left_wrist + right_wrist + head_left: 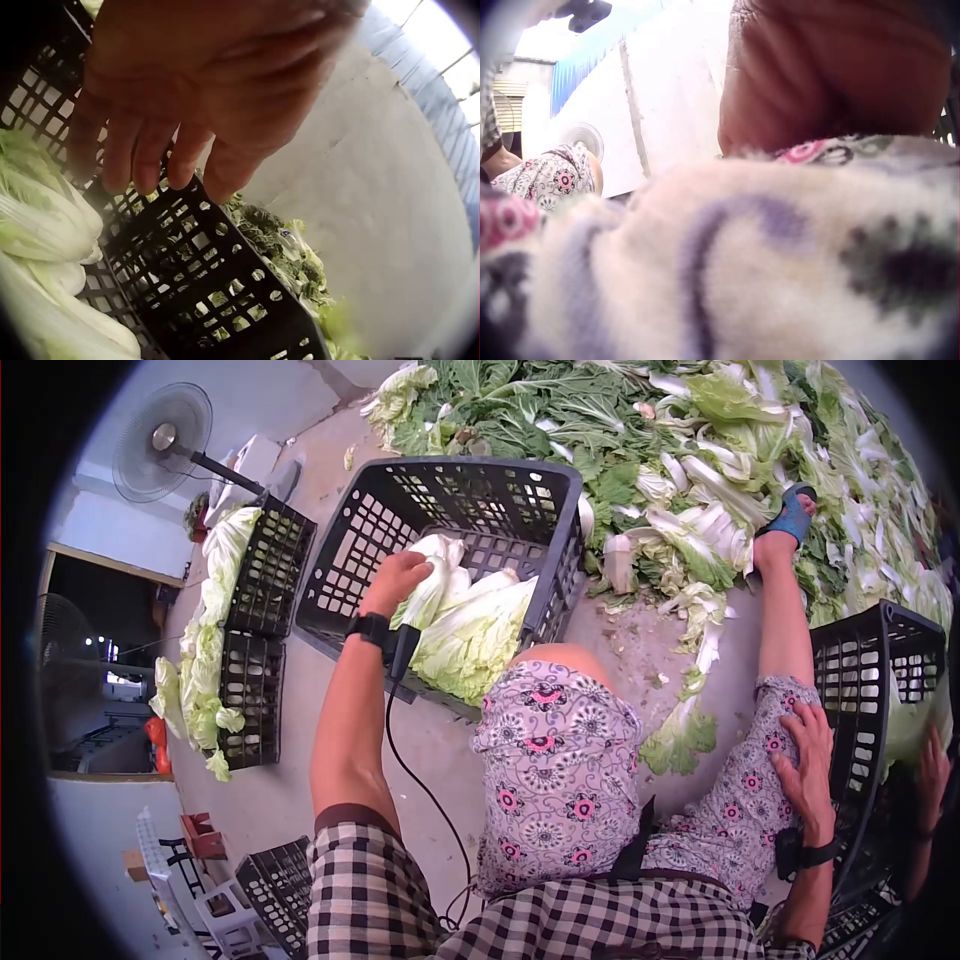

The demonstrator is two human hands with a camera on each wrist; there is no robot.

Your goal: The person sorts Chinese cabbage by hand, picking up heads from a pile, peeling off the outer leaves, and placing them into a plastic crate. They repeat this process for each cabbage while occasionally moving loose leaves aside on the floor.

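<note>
Left hand (395,582), fingers loosely spread, rests on the cabbage (470,630) in the crate (460,520) at 11 o'clock; right hand (805,755) lies flat on the thigh (750,800). Best press heads snugly, stems aligned.

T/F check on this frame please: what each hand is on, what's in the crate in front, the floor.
1. The left hand rests on cabbage inside the black crate. True.
2. The right hand grips a knife. False: it lies flat on the person's patterned trouser leg, holding nothing.
3. The crate in front is empty. False: it holds several pale cabbages.
4. Loose cabbage leaves cover the floor beyond the crate. True.
5. A fan stands at the far left. True.
</note>
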